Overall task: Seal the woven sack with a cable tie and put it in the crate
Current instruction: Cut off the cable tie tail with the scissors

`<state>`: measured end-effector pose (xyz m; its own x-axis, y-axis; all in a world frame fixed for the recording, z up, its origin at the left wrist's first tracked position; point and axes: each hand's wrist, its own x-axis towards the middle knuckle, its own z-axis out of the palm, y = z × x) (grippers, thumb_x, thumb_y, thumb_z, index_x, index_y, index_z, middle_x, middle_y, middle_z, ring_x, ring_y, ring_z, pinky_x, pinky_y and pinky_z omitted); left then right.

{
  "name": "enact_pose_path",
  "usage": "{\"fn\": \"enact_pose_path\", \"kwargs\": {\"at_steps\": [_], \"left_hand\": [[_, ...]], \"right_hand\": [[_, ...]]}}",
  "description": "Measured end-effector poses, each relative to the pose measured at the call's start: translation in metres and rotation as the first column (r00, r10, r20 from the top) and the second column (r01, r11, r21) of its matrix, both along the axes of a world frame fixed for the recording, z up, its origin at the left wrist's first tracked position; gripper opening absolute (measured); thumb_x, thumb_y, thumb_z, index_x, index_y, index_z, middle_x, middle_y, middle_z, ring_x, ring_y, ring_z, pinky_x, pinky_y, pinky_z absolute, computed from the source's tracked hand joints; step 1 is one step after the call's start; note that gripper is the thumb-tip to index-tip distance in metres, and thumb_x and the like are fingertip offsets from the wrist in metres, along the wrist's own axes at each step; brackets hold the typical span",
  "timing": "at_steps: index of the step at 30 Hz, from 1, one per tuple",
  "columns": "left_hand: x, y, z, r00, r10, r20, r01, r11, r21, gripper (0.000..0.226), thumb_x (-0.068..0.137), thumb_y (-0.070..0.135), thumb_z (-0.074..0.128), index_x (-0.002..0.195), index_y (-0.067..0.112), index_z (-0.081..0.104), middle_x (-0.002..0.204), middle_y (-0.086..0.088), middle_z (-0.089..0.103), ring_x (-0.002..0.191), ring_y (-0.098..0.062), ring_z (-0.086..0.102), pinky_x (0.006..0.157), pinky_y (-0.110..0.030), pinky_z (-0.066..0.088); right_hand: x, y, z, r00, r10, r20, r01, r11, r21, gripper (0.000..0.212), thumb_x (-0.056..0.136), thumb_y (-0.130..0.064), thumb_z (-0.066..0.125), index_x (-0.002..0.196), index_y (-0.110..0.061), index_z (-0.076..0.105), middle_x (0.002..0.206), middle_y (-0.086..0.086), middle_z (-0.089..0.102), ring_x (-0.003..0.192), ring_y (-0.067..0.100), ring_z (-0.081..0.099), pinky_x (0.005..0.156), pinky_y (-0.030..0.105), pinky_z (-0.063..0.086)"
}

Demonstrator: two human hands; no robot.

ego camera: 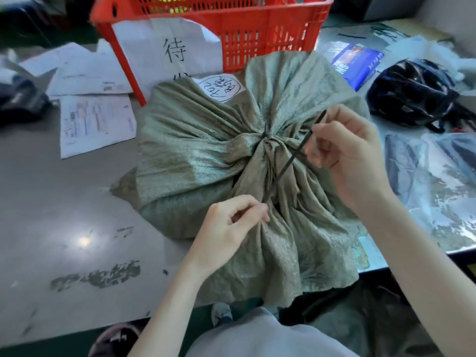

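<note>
Two hands were recorded above the sack, both occupied with one tie.

1. Left hand (226, 225): fingers curled, the tie's lower end pinched between thumb and forefinger.
2. Right hand (345, 155): fingers curled, the tie's upper part pinched at the fingertips, with the tip projecting beyond them.
3. Tie (289, 163): black and thin, held straight and slantwise between the two hands, across the sack's folds.
4. Band (265, 134): a dark strip was noted at the gathered neck. It could not be told whether it belonged to the same tie.
5. Sack (190, 150): grey-green and woven, bunched at the neck. It was laid on the table in front of the crate and outside it, with the loose mouth spread toward the near edge.
6. Label (221, 87): white and handwritten, fixed to the sack's far side.
7. Crate (257, 37): red and slatted, stood upright behind the sack.
8. Sign (164, 47): white paper with dark characters, hung on the crate's front.
9. Table (51, 202): grey and scuffed.
10. Papers (95, 122): printed sheets, scattered to the left.
11. Packet (358, 65): blue, placed to the right of the crate.
12. Helmet (412, 94): black, set at the far right.
13. Bags (425, 163): clear plastic, laid near the helmet.
</note>
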<state>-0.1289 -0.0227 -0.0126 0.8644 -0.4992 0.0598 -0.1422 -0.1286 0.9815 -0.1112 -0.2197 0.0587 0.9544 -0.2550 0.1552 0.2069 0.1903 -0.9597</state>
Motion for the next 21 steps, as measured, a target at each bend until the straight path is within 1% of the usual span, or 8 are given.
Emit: {"fn": "enact_pose_path", "kwargs": {"at_steps": [3, 6, 9, 12, 14, 17, 19, 21], "left_hand": [[-0.003, 0.031, -0.011, 0.980, 0.194, -0.045, -0.197, 0.977, -0.076, 0.027, 0.088, 0.041, 0.056, 0.070, 0.025, 0.067, 0.052, -0.005, 0.042, 0.049, -0.017, 0.039, 0.053, -0.028, 0.033], [-0.007, 0.060, -0.024, 0.890, 0.421, -0.177, -0.448, 0.880, -0.160, 0.025, 0.086, 0.036, 0.062, 0.065, 0.024, 0.067, 0.051, -0.002, 0.043, 0.049, -0.015, 0.038, 0.051, -0.022, 0.033], [-0.011, 0.082, -0.035, 0.701, 0.606, -0.377, -0.707, 0.661, -0.251, 0.029, 0.094, 0.023, 0.060, 0.067, 0.018, 0.070, 0.055, 0.002, 0.048, 0.048, -0.011, 0.041, 0.047, -0.018, 0.033], [-0.014, 0.101, -0.043, 0.474, 0.719, -0.509, -0.880, 0.413, -0.236, 0.028, 0.098, 0.023, 0.056, 0.074, 0.014, 0.068, 0.063, 0.003, 0.057, 0.051, -0.007, 0.046, 0.050, -0.019, 0.036], [-0.022, 0.116, -0.049, 0.349, 0.753, -0.557, -0.937, 0.270, -0.221, 0.025, 0.098, 0.024, 0.058, 0.075, 0.016, 0.065, 0.067, 0.003, 0.061, 0.053, -0.007, 0.048, 0.053, -0.021, 0.038], [-0.038, 0.137, -0.057, 0.198, 0.746, -0.636, -0.972, 0.067, -0.224, 0.017, 0.096, 0.020, 0.061, 0.081, 0.015, 0.066, 0.071, 0.003, 0.063, 0.055, -0.006, 0.052, 0.050, -0.017, 0.043], [-0.051, 0.150, -0.063, 0.129, 0.740, -0.660, -0.974, -0.030, -0.224, 0.009, 0.096, 0.017, 0.061, 0.092, 0.012, 0.068, 0.076, 0.002, 0.062, 0.060, -0.006, 0.054, 0.052, -0.015, 0.045], [-0.067, 0.163, -0.072, 0.069, 0.742, -0.667, -0.969, -0.109, -0.222, 0.006, 0.095, 0.014, 0.063, 0.094, 0.011, 0.067, 0.075, 0.003, 0.060, 0.060, -0.005, 0.053, 0.054, -0.016, 0.044]], "right_hand": [[0.003, 0.015, -0.007, 1.000, 0.022, 0.011, -0.021, 0.999, -0.028, 0.018, 0.076, 0.003, 0.047, 0.068, -0.013, 0.045, 0.044, -0.006, 0.053, 0.040, 0.016, 0.036, 0.043, 0.027, 0.022], [0.000, 0.031, -0.017, 0.999, 0.048, 0.019, -0.044, 0.985, -0.168, 0.017, 0.075, 0.005, 0.050, 0.070, -0.011, 0.049, 0.047, 0.000, 0.058, 0.038, 0.017, 0.040, 0.040, 0.020, 0.031], [-0.005, 0.056, -0.029, 0.979, 0.205, 0.011, -0.187, 0.913, -0.363, 0.011, 0.078, 0.005, 0.055, 0.070, -0.001, 0.051, 0.052, 0.007, 0.061, 0.041, 0.016, 0.045, 0.043, 0.024, 0.037], [-0.009, 0.084, -0.042, 0.931, 0.359, -0.059, -0.334, 0.779, -0.530, 0.013, 0.081, 0.003, 0.062, 0.071, 0.000, 0.055, 0.056, 0.010, 0.064, 0.044, 0.022, 0.049, 0.048, 0.028, 0.040], [-0.009, 0.105, -0.049, 0.884, 0.454, -0.112, -0.425, 0.683, -0.593, 0.014, 0.083, 0.002, 0.062, 0.070, -0.003, 0.057, 0.058, 0.007, 0.065, 0.047, 0.022, 0.052, 0.051, 0.028, 0.042], [-0.009, 0.131, -0.060, 0.820, 0.543, -0.180, -0.516, 0.567, -0.642, 0.014, 0.084, 0.001, 0.060, 0.071, -0.004, 0.060, 0.058, 0.003, 0.066, 0.048, 0.019, 0.054, 0.052, 0.032, 0.045], [-0.009, 0.147, -0.070, 0.779, 0.586, -0.224, -0.562, 0.492, -0.665, 0.013, 0.085, -0.001, 0.061, 0.073, -0.005, 0.061, 0.059, 0.003, 0.066, 0.049, 0.021, 0.055, 0.053, 0.031, 0.045], [-0.009, 0.161, -0.084, 0.734, 0.623, -0.271, -0.604, 0.416, -0.680, 0.012, 0.085, -0.003, 0.062, 0.074, -0.005, 0.062, 0.059, 0.005, 0.066, 0.048, 0.017, 0.053, 0.050, 0.022, 0.043]]}}
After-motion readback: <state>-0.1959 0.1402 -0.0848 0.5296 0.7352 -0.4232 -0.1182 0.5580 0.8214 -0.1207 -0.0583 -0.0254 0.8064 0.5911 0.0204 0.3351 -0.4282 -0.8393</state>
